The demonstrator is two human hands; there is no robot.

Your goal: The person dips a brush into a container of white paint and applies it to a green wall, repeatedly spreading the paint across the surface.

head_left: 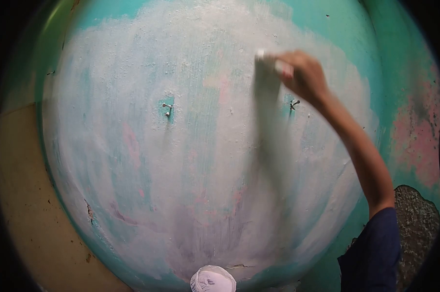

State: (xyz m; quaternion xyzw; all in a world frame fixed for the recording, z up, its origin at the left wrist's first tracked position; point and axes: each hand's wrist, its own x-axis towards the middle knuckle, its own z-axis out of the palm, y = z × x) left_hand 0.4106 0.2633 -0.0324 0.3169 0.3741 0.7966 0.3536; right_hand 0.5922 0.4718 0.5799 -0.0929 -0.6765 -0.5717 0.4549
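My right hand (305, 75) is raised at the upper right of the wall, its fingers closed round the handle of a brush-like tool (262, 56). The tool is blurred by motion, and its pale end is at the wall surface. Uneven white paint (181, 63) covers much of the turquoise wall (336, 24), with streaks of blue and pink showing through. Below and left of my hand, a shadow falls down the wall. My left hand is out of view.
Metal fittings stick out of the wall at the left (167, 108) and right (293, 104). A round white container (213, 279) is at the bottom centre. Rough bare masonry (417, 228) shows at the right, and a beige surface (30, 194) at the left.
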